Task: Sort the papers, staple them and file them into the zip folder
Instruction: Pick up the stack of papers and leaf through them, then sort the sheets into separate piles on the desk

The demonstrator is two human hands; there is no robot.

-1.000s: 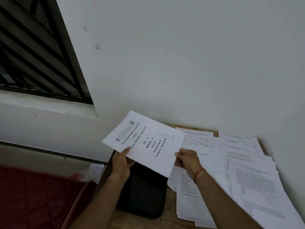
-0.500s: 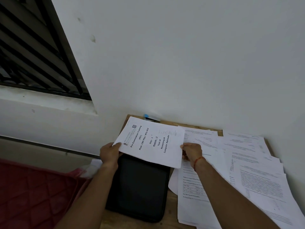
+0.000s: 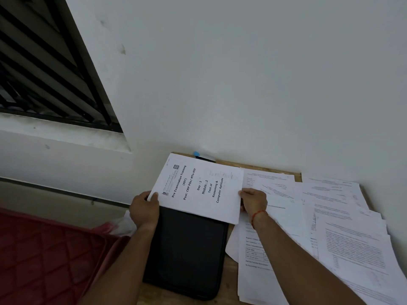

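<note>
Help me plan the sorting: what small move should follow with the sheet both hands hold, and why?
Probably lay the cover sheet on the zip folder to start a pile: left hand and right hand pinch its edges over the folder, which looks closed; loose papers lie spread to the right.

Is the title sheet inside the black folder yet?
No, both the left hand and right hand hold the title sheet over the far end of the black folder.

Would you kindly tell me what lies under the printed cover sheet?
The far end of the black zip folder lies beneath the cover sheet. Anything else beneath the sheet is hidden by it.
</note>
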